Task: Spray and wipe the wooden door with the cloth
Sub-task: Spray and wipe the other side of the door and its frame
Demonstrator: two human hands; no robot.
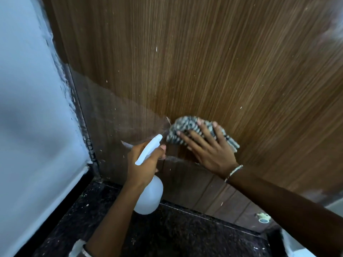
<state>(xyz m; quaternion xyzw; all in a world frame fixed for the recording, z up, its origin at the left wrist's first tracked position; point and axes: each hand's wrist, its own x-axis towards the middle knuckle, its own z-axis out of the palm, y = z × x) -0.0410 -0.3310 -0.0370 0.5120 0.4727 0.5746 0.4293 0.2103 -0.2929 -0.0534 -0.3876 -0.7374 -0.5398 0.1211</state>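
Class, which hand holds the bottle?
The left hand, gripping the white plastic spray bottle; the right hand presses a grey striped cloth on the brown wooden door.

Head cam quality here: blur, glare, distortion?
Head view: wide-angle fans the door grain outward; right hand and cloth slightly smeared; hazy white blur in the top-right corner; wall at left soft, with a broad shadow; spray bottle nearly blown out.

A pale, bluish-white wall fills the left side, its far edge rough and flaking. A black skirting runs along its base. The near floor is dark speckled stone.
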